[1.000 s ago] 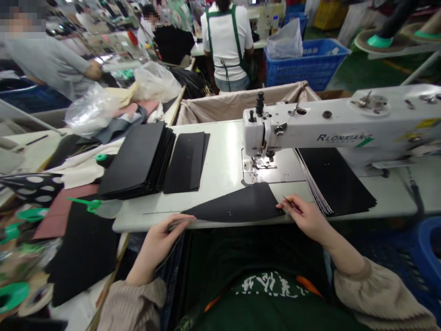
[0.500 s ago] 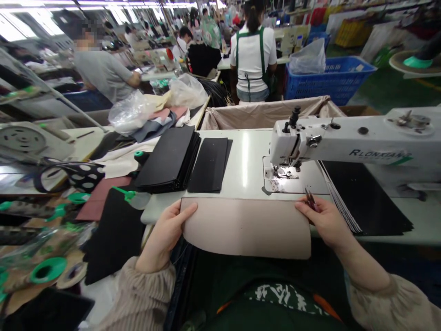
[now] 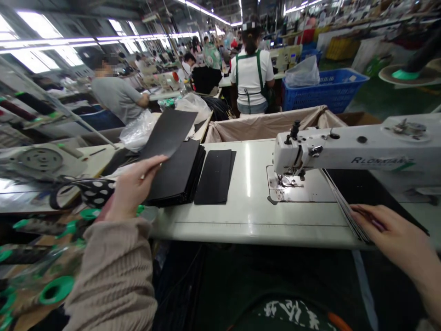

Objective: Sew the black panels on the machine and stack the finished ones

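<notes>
My left hand (image 3: pixel 138 181) pinches the near edge of a thin black panel (image 3: pixel 172 128), held tilted above a thick stack of black panels (image 3: pixel 175 177). Beside that stack lie a couple of narrower black pieces (image 3: pixel 214 177). At the right, my right hand (image 3: pixel 396 230) is closed around small thread snips (image 3: pixel 378 224), mostly hidden by the fingers. Its fingertips are at the pale-edged side of another pile of black panels (image 3: pixel 361 186); whether they grip a panel there I cannot tell.
A white sewing machine (image 3: pixel 344 146) stands on the pale table (image 3: pixel 248 216), its needle area between the two stacks. Thread spools (image 3: pixel 57 289) crowd the lower left. Behind the table are a cloth-lined bin (image 3: pixel 262 126), a blue basket (image 3: pixel 324 92) and a person in a green apron (image 3: pixel 253 76).
My hands have moved apart from the beige panel they held between them, which no longer shows. My left hand now holds a black-faced panel over the left stack; my right is at the right pile.
</notes>
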Demonstrator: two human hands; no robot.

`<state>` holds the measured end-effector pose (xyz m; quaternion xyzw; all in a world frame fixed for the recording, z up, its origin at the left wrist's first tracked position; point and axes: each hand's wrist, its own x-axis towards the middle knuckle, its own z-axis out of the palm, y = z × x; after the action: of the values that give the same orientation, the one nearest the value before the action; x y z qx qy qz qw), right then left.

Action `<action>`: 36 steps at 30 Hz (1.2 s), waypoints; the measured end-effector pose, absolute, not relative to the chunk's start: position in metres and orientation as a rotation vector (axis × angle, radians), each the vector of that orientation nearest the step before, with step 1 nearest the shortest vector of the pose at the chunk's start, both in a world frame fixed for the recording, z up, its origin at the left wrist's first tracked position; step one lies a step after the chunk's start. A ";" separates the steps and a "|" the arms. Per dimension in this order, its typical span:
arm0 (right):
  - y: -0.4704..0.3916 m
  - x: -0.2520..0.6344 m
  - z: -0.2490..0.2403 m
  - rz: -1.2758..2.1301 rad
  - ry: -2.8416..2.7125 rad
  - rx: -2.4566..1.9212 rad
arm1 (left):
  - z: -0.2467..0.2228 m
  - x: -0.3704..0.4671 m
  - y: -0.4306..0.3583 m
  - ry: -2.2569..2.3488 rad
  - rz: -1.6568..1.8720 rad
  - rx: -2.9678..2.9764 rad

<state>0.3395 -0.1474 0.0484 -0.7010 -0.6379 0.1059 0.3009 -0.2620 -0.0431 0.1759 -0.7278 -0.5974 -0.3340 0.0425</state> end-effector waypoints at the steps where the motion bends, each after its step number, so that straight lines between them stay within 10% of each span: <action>1: -0.153 0.358 0.039 0.249 -1.764 -1.910 | 0.156 -0.267 -0.034 -1.846 -0.941 -2.343; 16: -0.185 0.426 0.025 0.479 -1.884 -1.906 | 0.060 -0.262 -0.018 -1.756 -0.859 -2.202; 23: -0.171 0.285 0.061 0.835 -2.232 -1.275 | 0.055 -0.088 -0.041 -1.386 -1.130 -2.783; 30: -0.138 0.181 0.041 1.190 -2.365 -0.728 | 0.002 0.029 -0.067 -0.782 -0.433 -3.405; 36: -0.061 0.211 0.020 0.557 -2.373 -1.333 | -0.006 -0.029 -0.078 -1.332 -0.440 -3.087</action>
<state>0.2109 -0.0607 0.0204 -0.4719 -0.8401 0.1970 0.1808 -0.0288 -0.0776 -0.0057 -0.9033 -0.3899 -0.1288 -0.1242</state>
